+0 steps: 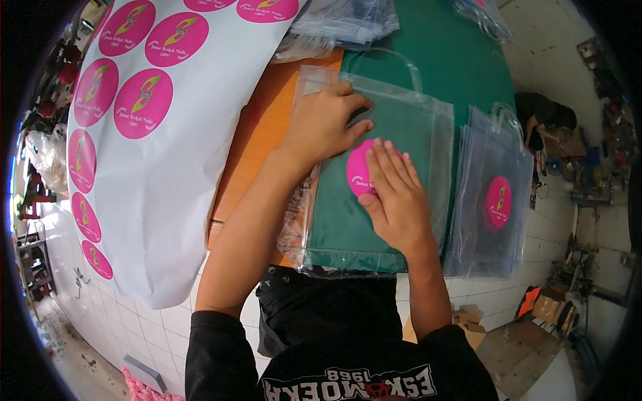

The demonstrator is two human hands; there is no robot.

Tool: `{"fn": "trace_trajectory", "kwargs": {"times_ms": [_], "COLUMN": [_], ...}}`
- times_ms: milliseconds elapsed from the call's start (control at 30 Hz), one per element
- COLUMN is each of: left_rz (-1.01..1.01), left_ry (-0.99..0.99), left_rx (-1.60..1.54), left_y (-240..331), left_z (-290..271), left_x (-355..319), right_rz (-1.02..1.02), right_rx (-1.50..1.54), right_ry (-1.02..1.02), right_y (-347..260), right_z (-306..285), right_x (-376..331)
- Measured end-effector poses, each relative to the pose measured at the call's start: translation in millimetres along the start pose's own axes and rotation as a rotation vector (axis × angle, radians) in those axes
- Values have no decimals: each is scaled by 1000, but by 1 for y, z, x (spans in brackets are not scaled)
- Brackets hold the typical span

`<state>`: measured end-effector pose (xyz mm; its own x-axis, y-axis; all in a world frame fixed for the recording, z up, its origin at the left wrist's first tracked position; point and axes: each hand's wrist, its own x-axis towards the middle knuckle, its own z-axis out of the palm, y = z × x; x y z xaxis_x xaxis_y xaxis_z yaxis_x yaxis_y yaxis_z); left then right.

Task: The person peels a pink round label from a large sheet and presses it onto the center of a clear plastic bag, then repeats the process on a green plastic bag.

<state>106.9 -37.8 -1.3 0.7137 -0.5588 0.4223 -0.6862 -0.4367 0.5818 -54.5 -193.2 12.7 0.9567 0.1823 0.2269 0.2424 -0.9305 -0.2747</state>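
A clear plastic bag (pixel 408 113) with a looped handle at its far end lies flat in front of me. On its middle is a round pink sticker (pixel 359 172). My right hand (pixel 398 194) lies flat over the sticker's right part, fingers stretched out and close together, hiding that part. My left hand (pixel 328 120) rests on the bag's upper left side, thumb and fingers apart, holding nothing that I can see. Just right of this bag lies a stack of clear bags (pixel 478 194), the top one bearing another pink sticker (pixel 499 202).
A large white sheet of pink round stickers (pixel 167 200) hangs over the table's left side. More clear bags (pixel 348 27) lie at the far edge. The table is part green (pixel 455 47), part orange wood (pixel 251 147). Another person (pixel 545 120) bends over at the far right.
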Motion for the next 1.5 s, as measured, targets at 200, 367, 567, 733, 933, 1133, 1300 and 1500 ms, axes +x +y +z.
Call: {"fn": "trace_trajectory", "kwargs": {"times_ms": [200,367,567,733,933,1133,1300,1500], "left_rz": [12,16,-6,-16,39,40,77,100], "left_ry": [-17,-12,-8,21,22,42,46,96], "left_rx": [23,4,-10,-301,-251,-95,50,78], "left_y": [3,3,11,26,45,50,56,23], "left_z": [-3,-5,-5,-8,-8,-10,-15,-10], "left_x": [0,-1,2,-1,-7,-12,-12,-4], "right_rz": [-209,-178,-155,-60,-79,-171,-133,-287], "right_rx": [209,221,234,232,247,154,114,443], "right_ry": [-118,108,365,606,667,638,616,290], "right_y": [-1,-15,-14,-15,-21,-18,-22,-24], "right_z": [-9,-7,0,0,-5,-7,-9,-25], "right_x": [-4,3,6,10,11,8,8,-9]}}
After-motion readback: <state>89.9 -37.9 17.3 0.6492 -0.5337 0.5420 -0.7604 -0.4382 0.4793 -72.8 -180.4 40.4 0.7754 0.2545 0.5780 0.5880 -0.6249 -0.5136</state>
